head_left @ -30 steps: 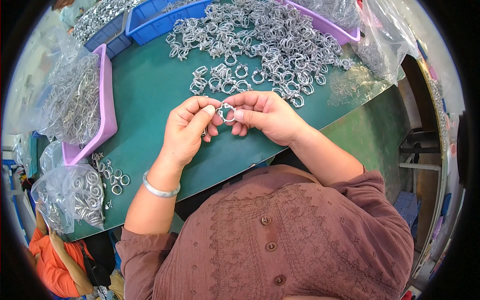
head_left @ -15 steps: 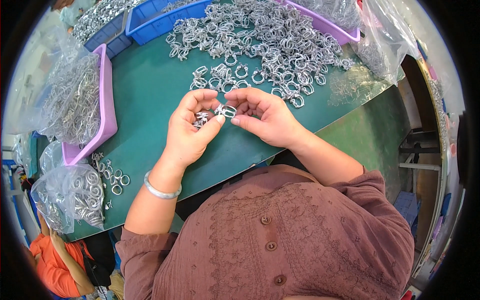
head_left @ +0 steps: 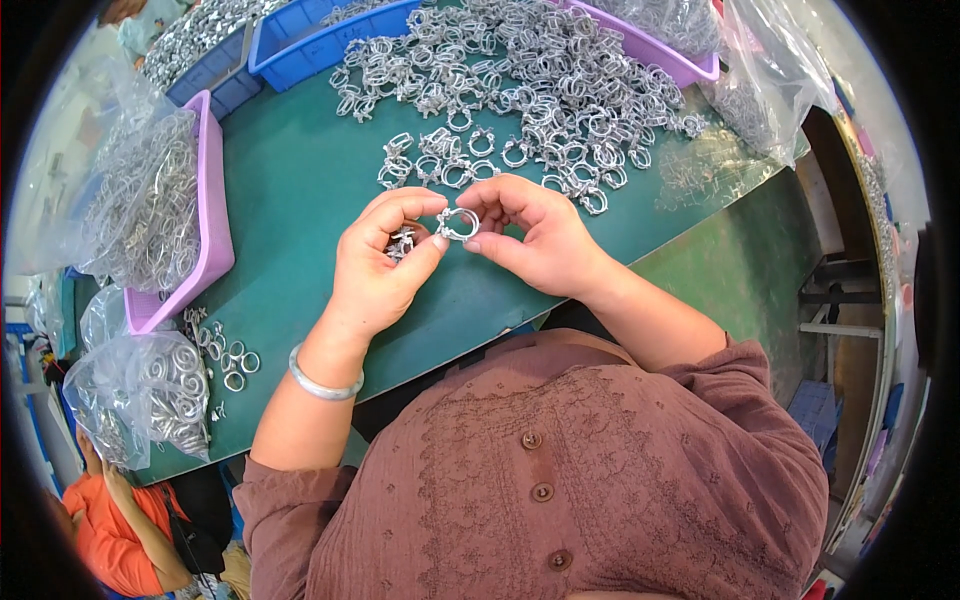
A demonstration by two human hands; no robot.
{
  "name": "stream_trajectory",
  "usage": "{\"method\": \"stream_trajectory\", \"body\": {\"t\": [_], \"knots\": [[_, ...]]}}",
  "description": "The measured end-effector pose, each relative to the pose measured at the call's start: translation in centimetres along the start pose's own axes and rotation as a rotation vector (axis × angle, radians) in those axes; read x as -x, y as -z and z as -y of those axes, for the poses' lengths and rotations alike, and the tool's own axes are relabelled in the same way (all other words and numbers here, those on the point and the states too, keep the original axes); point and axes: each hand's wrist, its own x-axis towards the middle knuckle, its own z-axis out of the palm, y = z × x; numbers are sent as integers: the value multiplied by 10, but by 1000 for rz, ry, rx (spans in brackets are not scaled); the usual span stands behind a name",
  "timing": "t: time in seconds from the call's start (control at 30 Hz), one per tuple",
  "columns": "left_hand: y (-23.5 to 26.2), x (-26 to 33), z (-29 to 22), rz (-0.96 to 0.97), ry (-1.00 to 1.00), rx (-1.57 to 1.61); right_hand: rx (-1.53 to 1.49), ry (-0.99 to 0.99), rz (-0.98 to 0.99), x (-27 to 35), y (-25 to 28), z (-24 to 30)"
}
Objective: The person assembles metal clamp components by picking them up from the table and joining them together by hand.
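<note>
Ring (head_left: 446,222), silver, held near the centre of the frame above the green table (head_left: 290,200). The left hand (head_left: 365,268) grasps its left side between thumb and fingers, while further silver pieces (head_left: 401,243) lie in the curl of the same hand. The right hand (head_left: 545,238) stands about the opposite side, fingers curved and parted from the thumb; whether its tips touch cannot be told. A pale bangle (head_left: 325,388) circles the left wrist. Top centre: a large heap (head_left: 560,85) of similar silver parts, with a loose cluster (head_left: 456,172) at its lower edge. Upper left: a blue bin (head_left: 335,48). Left: a lilac tray (head_left: 214,200) bearing a clear bag (head_left: 140,200) of parts. Lower left: a smaller bag (head_left: 135,385) with spiral pieces, beside several loose hoops (head_left: 213,347); below it, a co-worker (head_left: 118,540) in orange. Bottom centre: the wearer's brown shirt (head_left: 600,470).
</note>
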Motion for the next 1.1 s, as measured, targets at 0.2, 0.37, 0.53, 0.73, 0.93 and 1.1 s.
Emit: {"method": "stream_trajectory", "body": {"t": [0.2,0.37,0.53,0.73,0.93,1.1], "knots": [[-1,0,-4,37,48,29,84,74,-28,1,1,0],[-1,2,1,48,181,121,116,116,-23,1,1,2],[-1,1,-1,45,175,130,91,147,-24,2,0,-1],[-6,2,-3,2,41,72,27,128,-21,2,-1,-6],[-6,3,-2,9,-21,-12,20,93,-16,2,-2,-9],[-3,2,-5,33,-36,-111,37,56,10,1,-1,-7]]}}
